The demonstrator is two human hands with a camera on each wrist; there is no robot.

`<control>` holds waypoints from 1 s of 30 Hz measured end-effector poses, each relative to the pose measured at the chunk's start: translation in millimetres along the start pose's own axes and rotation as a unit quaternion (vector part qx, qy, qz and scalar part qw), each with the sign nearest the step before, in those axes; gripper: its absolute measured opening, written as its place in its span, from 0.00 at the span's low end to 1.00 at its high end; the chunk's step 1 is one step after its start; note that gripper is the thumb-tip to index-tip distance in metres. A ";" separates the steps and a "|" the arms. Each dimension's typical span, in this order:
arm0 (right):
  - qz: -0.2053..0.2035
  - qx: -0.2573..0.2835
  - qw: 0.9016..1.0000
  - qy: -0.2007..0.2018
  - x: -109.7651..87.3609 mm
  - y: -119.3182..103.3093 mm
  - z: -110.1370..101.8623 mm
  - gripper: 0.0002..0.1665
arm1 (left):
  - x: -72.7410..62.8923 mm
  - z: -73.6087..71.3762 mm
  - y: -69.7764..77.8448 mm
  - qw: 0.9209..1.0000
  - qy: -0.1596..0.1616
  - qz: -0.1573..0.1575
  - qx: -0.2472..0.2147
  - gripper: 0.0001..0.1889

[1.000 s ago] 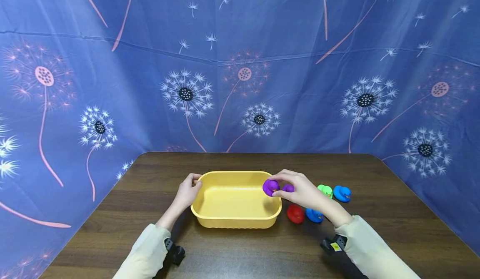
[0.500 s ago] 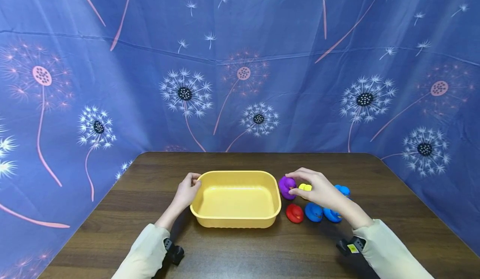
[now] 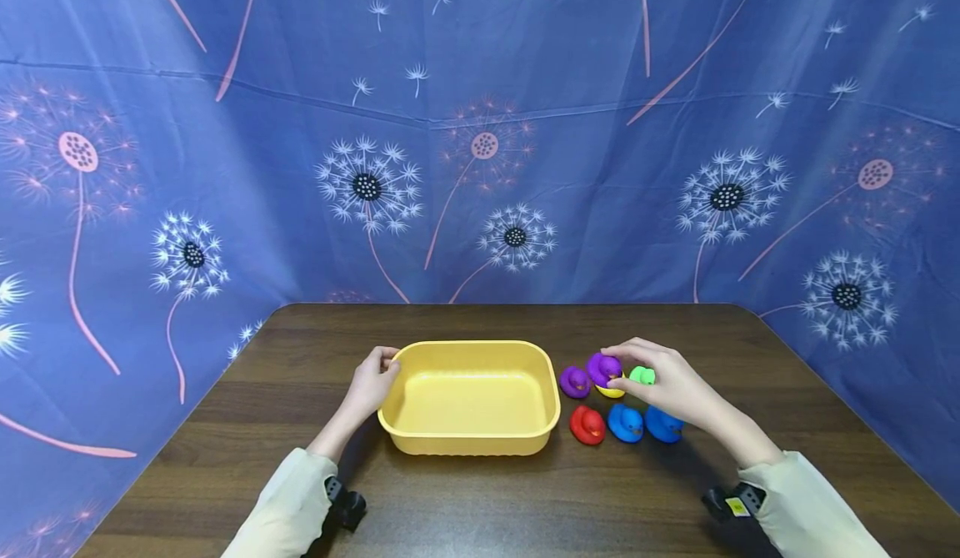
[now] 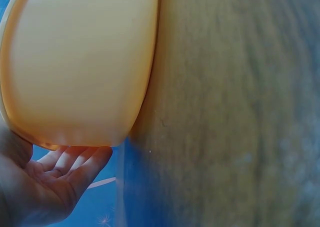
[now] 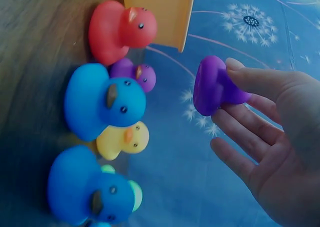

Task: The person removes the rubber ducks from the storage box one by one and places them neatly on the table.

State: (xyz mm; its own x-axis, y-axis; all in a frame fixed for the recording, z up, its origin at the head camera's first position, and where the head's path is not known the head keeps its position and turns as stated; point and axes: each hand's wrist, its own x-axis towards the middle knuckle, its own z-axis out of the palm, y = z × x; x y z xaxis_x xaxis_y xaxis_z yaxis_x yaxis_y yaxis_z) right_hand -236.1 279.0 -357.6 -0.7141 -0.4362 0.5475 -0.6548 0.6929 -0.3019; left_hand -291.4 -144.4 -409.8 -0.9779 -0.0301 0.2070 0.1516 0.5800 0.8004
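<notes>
A purple rubber duck [image 3: 603,369] is pinched between the thumb and fingers of my right hand [image 3: 669,380], raised above the yellow duck [image 3: 611,392]. In the right wrist view that purple duck [image 5: 212,86] hangs at the fingertips, apart from the others. My left hand [image 3: 372,387] holds the left end of a yellow plastic basin [image 3: 468,445]. The left wrist view has the left hand's [image 4: 55,187] fingers against the basin's end wall [image 4: 80,87]; the thumb tip is hidden there.
Beside the basin stand another purple duck [image 3: 574,382], a red duck [image 3: 587,425], two blue ducks [image 3: 626,423] and a green duck [image 3: 642,375]. The wooden table [image 3: 450,500] ends at a blue dandelion-print cloth [image 3: 480,124].
My right hand has carried the purple duck rightward, from over the basin's right rim, past the other purple duck, to above the yellow one. The left hand stays on the basin.
</notes>
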 end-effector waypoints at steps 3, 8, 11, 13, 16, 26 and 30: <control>0.001 -0.009 1.000 0.003 -5.0 1.6 -3.1 0.23 | -0.4 -0.3 0.2 1.000 -0.002 -0.002 0.000 0.14; 0.009 -0.027 1.000 0.001 -13.6 6.9 -8.7 0.23 | -0.7 -0.2 0.2 1.000 -0.003 -0.005 0.001 0.13; 0.017 -0.039 0.999 0.002 -19.3 11.3 -12.7 0.23 | -0.4 0.4 -0.5 1.000 -0.004 -0.005 0.000 0.13; 0.023 -0.045 0.999 0.004 -22.9 14.0 -15.6 0.23 | -0.3 0.7 -0.9 1.000 -0.005 -0.004 0.000 0.13; 0.028 -0.053 0.998 0.006 -28.1 16.9 -19.1 0.24 | 0.1 0.7 -1.7 1.000 -0.005 -0.003 0.000 0.13; 0.027 -0.078 0.996 0.027 -45.8 26.1 -26.4 0.24 | 2.1 0.7 -4.1 1.000 -0.004 -0.001 -0.001 0.13; 0.038 -0.091 0.995 0.023 -54.4 29.1 -31.5 0.24 | 2.6 1.1 -3.9 1.000 -0.004 -0.002 0.000 0.13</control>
State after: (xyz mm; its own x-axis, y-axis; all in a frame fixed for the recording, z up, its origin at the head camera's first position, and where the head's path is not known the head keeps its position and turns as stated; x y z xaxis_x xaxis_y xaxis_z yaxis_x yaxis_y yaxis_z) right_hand -208.5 340.9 -371.6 -0.7447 -0.3556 0.5647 -0.5414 0.8167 -0.1997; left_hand -294.7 -145.9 -413.0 -0.9798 -0.0255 0.1985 0.1472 0.5806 0.8008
